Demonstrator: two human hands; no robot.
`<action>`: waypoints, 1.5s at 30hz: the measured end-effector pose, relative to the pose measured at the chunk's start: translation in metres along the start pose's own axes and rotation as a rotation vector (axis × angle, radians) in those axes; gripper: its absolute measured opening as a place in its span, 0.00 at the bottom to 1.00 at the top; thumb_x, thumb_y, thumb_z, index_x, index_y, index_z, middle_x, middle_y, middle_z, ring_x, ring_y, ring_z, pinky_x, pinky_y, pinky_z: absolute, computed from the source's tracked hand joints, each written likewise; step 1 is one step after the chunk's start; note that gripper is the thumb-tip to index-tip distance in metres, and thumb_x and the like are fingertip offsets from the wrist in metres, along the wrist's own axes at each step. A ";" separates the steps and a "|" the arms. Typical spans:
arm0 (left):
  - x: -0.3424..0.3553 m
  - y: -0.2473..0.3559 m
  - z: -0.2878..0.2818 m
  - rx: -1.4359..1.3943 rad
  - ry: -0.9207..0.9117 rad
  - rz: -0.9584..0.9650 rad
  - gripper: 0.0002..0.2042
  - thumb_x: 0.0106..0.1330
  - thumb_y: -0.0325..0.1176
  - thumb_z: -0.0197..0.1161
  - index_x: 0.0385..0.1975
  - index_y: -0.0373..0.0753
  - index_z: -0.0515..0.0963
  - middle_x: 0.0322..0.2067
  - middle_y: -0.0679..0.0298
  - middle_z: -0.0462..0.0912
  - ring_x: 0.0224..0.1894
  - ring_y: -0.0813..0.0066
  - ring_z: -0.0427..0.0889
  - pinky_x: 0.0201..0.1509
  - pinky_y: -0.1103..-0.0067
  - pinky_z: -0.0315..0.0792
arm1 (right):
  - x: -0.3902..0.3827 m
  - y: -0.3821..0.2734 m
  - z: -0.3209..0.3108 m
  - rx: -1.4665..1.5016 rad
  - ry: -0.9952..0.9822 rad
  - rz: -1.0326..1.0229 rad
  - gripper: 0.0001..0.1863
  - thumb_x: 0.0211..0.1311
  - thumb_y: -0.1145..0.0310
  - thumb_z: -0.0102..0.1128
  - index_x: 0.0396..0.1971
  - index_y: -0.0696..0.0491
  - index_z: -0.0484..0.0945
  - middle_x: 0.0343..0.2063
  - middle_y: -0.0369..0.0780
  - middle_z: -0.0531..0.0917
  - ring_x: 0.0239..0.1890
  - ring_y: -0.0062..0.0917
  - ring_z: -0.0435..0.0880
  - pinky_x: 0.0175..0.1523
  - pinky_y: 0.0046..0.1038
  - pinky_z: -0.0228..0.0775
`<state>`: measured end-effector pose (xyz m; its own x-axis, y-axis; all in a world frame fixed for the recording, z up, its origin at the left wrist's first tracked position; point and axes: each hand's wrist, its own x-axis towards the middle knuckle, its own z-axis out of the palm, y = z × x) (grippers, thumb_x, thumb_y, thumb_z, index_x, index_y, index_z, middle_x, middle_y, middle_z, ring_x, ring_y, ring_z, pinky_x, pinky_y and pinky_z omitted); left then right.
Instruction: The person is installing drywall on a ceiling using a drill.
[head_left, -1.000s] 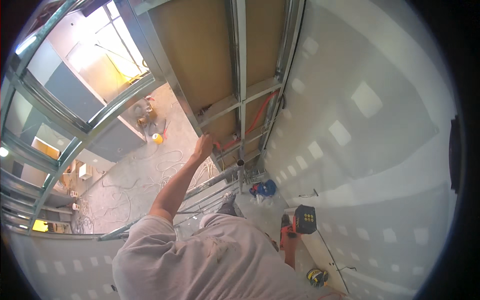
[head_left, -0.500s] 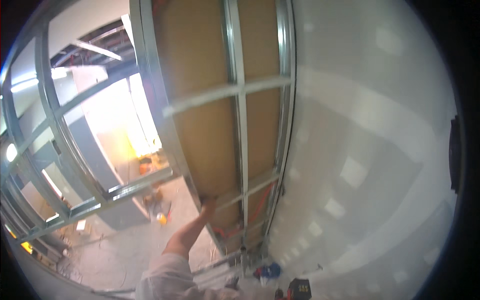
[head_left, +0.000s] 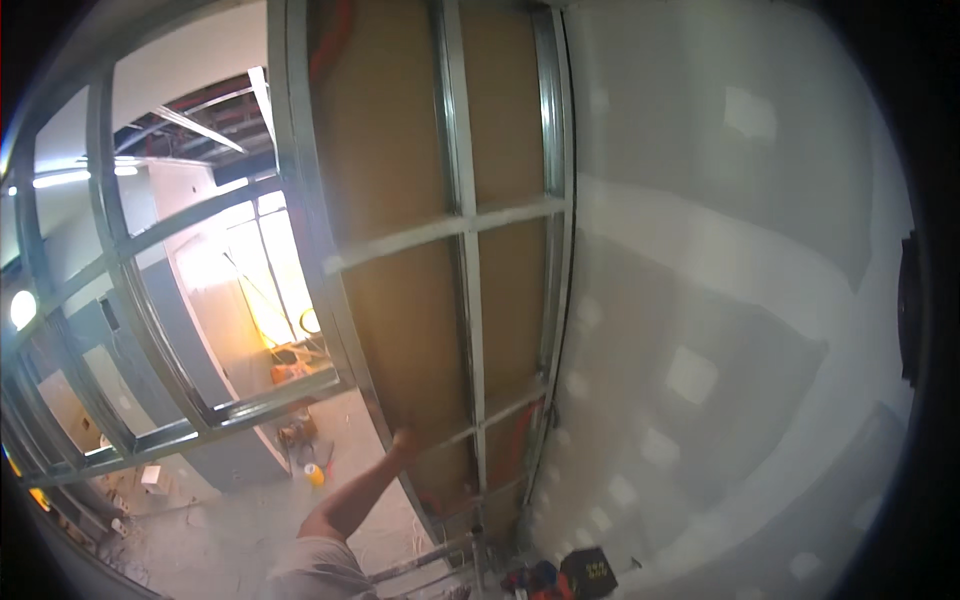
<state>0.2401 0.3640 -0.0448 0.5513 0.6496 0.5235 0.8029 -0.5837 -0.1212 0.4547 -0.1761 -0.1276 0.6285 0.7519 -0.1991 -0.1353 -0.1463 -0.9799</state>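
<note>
My left hand (head_left: 403,440) reaches up from the lower edge to the steel frame (head_left: 460,150), touching the stud beside the brown board backing (head_left: 400,330). Its fingers are blurred and partly hidden, so their grip is unclear. At the bottom edge, a red power drill (head_left: 545,585) with a black battery pack (head_left: 590,570) shows; my right hand is out of sight there.
An open metal stud frame (head_left: 175,350) on the left looks through to a bright window (head_left: 275,260) and a floor (head_left: 190,530) with tools and cables. A patched plasterboard wall (head_left: 720,300) fills the right. Scaffold rails (head_left: 478,555) run low in the middle.
The view has tilted upward, so the frame and wall now fill it and the drill sits at the bottom edge. My left hand stays at the stud; my right hand has left the view.
</note>
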 end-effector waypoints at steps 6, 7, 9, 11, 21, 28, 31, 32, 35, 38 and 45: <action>0.063 0.043 -0.222 -1.234 -0.147 -0.185 0.06 0.59 0.26 0.70 0.33 0.31 0.81 0.30 0.60 0.86 0.33 0.75 0.84 0.38 0.77 0.78 | 0.031 -0.168 0.041 -0.004 -0.177 -0.398 0.14 0.50 0.78 0.71 0.38 0.55 0.78 0.37 0.34 0.79 0.41 0.22 0.79 0.48 0.27 0.72; 0.067 0.052 -0.250 -1.423 -0.167 -0.179 0.09 0.58 0.25 0.72 0.35 0.29 0.81 0.35 0.57 0.87 0.37 0.70 0.86 0.42 0.76 0.80 | 0.036 -0.194 0.049 0.063 -0.197 -0.404 0.15 0.50 0.79 0.71 0.38 0.55 0.77 0.41 0.37 0.81 0.45 0.23 0.79 0.51 0.28 0.72; 0.075 0.069 -0.293 -1.599 -0.145 -0.102 0.07 0.59 0.21 0.72 0.34 0.30 0.82 0.37 0.57 0.87 0.39 0.74 0.86 0.45 0.78 0.81 | 0.047 -0.241 0.073 0.297 -0.300 -0.444 0.17 0.50 0.81 0.69 0.39 0.55 0.75 0.51 0.45 0.80 0.52 0.29 0.80 0.57 0.30 0.71; 0.076 0.075 -0.326 -1.633 -0.157 -0.089 0.07 0.59 0.21 0.72 0.35 0.31 0.82 0.37 0.57 0.87 0.40 0.74 0.86 0.46 0.78 0.81 | 0.049 -0.283 0.088 0.458 -0.392 -0.466 0.18 0.50 0.82 0.68 0.40 0.54 0.73 0.57 0.50 0.78 0.56 0.32 0.80 0.60 0.31 0.71; 0.064 0.076 -0.410 -1.778 -0.106 -0.050 0.05 0.60 0.17 0.68 0.34 0.31 0.81 0.37 0.59 0.86 0.40 0.74 0.86 0.47 0.78 0.80 | 0.041 -0.340 0.116 0.808 -0.736 -0.404 0.18 0.55 0.84 0.66 0.42 0.53 0.71 0.60 0.58 0.73 0.55 0.38 0.82 0.52 0.36 0.81; 0.072 0.063 -0.419 -1.762 -0.040 0.097 0.06 0.61 0.17 0.67 0.37 0.27 0.80 0.42 0.54 0.85 0.42 0.71 0.86 0.48 0.75 0.83 | 0.050 -0.347 0.135 0.897 -0.757 -0.351 0.18 0.54 0.83 0.66 0.42 0.53 0.70 0.53 0.53 0.79 0.50 0.35 0.84 0.50 0.35 0.81; 0.079 0.059 -0.424 -1.712 -0.058 0.145 0.06 0.61 0.16 0.67 0.37 0.29 0.80 0.41 0.55 0.85 0.43 0.71 0.86 0.47 0.76 0.82 | 0.059 -0.343 0.135 0.871 -0.763 -0.334 0.19 0.53 0.84 0.67 0.41 0.52 0.71 0.51 0.49 0.81 0.48 0.33 0.84 0.50 0.34 0.80; 0.079 0.060 -0.427 -1.658 -0.107 0.091 0.06 0.61 0.16 0.67 0.37 0.30 0.80 0.41 0.55 0.85 0.43 0.71 0.86 0.47 0.76 0.82 | 0.057 -0.341 0.134 0.873 -0.762 -0.352 0.19 0.53 0.84 0.67 0.41 0.52 0.71 0.51 0.49 0.81 0.48 0.33 0.84 0.50 0.34 0.80; 0.090 0.051 -0.427 -1.635 -0.102 0.145 0.07 0.62 0.16 0.66 0.38 0.32 0.79 0.42 0.55 0.85 0.44 0.72 0.85 0.49 0.76 0.81 | 0.057 -0.353 0.140 0.769 -0.599 -0.411 0.19 0.50 0.85 0.69 0.40 0.53 0.72 0.48 0.47 0.82 0.47 0.32 0.84 0.51 0.32 0.79; 0.125 0.043 -0.447 -1.695 -0.040 0.211 0.07 0.63 0.18 0.64 0.39 0.33 0.79 0.46 0.55 0.84 0.47 0.73 0.84 0.51 0.76 0.79 | 0.057 -0.400 0.167 0.812 -0.627 -0.532 0.19 0.51 0.86 0.68 0.40 0.53 0.73 0.48 0.46 0.82 0.48 0.32 0.83 0.52 0.33 0.79; 0.272 0.011 -0.509 -2.049 -0.125 0.190 0.10 0.70 0.30 0.58 0.45 0.32 0.77 0.49 0.57 0.82 0.45 0.72 0.82 0.54 0.78 0.75 | 0.111 -0.535 0.225 0.641 -0.353 -1.009 0.16 0.56 0.80 0.70 0.42 0.54 0.75 0.43 0.37 0.80 0.47 0.23 0.79 0.56 0.25 0.70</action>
<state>0.2837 0.2868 0.5254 0.6594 0.4990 0.5623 -0.5709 -0.1543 0.8064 0.4243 0.1300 0.3768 0.4428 0.4918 0.7497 -0.1233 0.8616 -0.4924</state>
